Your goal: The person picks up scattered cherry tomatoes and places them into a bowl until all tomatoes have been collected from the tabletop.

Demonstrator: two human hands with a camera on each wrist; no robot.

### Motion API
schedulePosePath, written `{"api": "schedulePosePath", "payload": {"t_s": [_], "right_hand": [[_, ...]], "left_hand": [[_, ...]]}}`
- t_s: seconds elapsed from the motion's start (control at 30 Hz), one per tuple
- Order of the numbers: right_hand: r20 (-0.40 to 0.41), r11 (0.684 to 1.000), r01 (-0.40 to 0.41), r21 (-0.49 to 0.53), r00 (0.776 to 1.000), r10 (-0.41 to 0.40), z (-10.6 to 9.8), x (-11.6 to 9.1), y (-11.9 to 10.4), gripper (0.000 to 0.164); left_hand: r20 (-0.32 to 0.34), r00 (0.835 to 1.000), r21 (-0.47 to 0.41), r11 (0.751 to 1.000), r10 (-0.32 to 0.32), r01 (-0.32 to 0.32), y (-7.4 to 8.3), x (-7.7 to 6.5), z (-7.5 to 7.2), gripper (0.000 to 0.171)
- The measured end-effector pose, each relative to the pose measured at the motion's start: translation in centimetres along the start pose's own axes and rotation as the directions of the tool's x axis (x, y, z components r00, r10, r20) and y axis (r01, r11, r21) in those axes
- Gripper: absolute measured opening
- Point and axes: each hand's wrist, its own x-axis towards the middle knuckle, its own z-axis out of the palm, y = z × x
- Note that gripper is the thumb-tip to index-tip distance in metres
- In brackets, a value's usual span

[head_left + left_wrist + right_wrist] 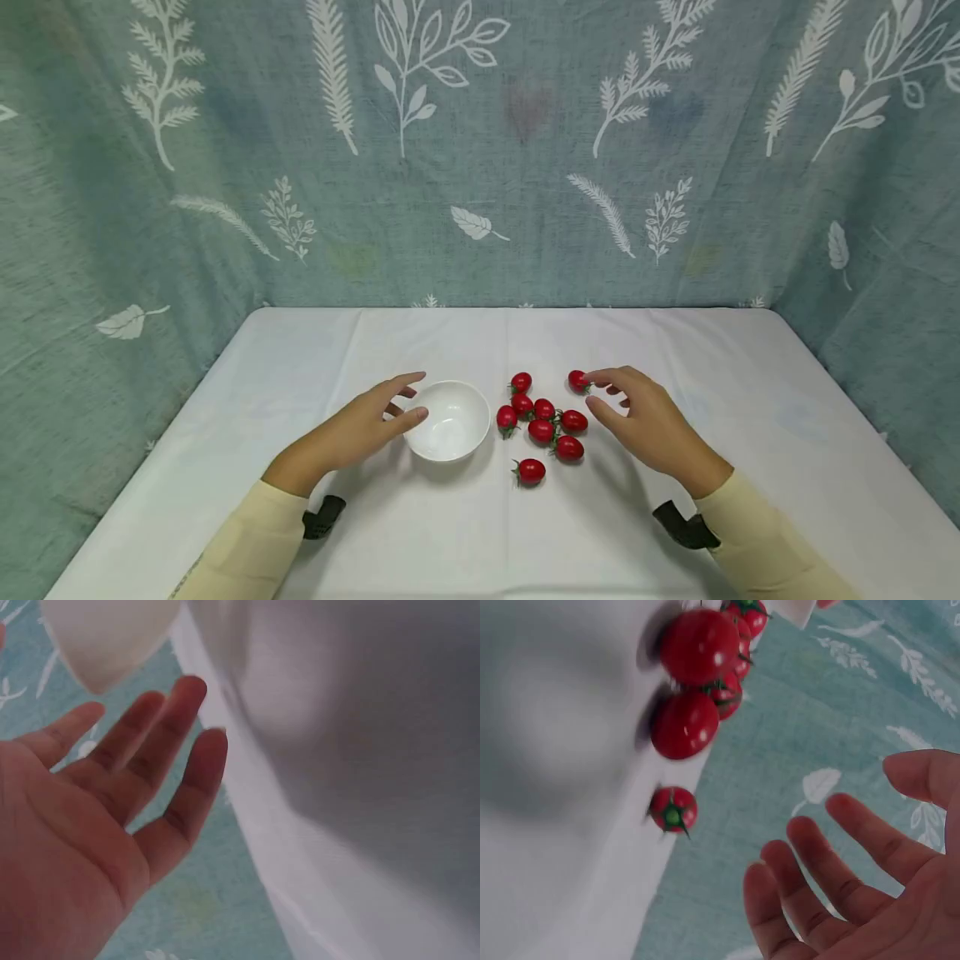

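A white bowl (450,425) stands on the white cloth, and my left hand (360,425) is at its left side, thumb and fingers spread apart. In the left wrist view the fingers of that hand (127,772) are loosely bent, with the bowl (112,637) just beyond the fingertips. My right hand (645,417) hovers right of several red cherry tomatoes (542,431), its palm holding nothing. Closest to its fingertips is a single cherry tomato (577,382) at the back right. From the right wrist, this tomato (673,808) shows its green stem end, apart from the relaxed fingers.
One cherry tomato (530,472) lies in front of the cluster. A white cloth (420,542) covers the table, and a green leaf-patterned curtain (525,167) hangs behind and at both sides. Black wrist mounts (324,517) sit under both cream sleeves.
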Motion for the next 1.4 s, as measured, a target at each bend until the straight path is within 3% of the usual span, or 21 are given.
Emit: {"api": "schedulePosePath", "payload": {"t_s": [0.17,0.47,0.83,1.4], "right_hand": [[-0.009,1.0,-0.003,0.0,1.0,0.003,1.5,-0.1,0.2,0.024],[0.056,1.0,-0.004,0.014,0.998,0.003,2.9,0.0,1.5,0.034],[0.161,0.997,0.036,-0.061,0.987,-0.026,3.2,0.1,1.8,0.037],[0.199,0.994,-0.004,-0.108,0.98,0.025,3.5,0.1,1.6,0.03]], "left_hand": [[0.048,0.999,-0.03,0.999,-0.017,0.019,-1.2,-0.2,0.8,0.088],[0.045,0.997,0.02,0.998,0.062,-0.063,-2.1,-0.2,1.2,0.106],[0.051,0.994,0.015,0.995,0.095,-0.096,-2.1,-0.4,1.3,0.105],[0.041,0.995,0.008,0.995,0.095,-0.095,-2.6,-0.3,1.3,0.104]]}}
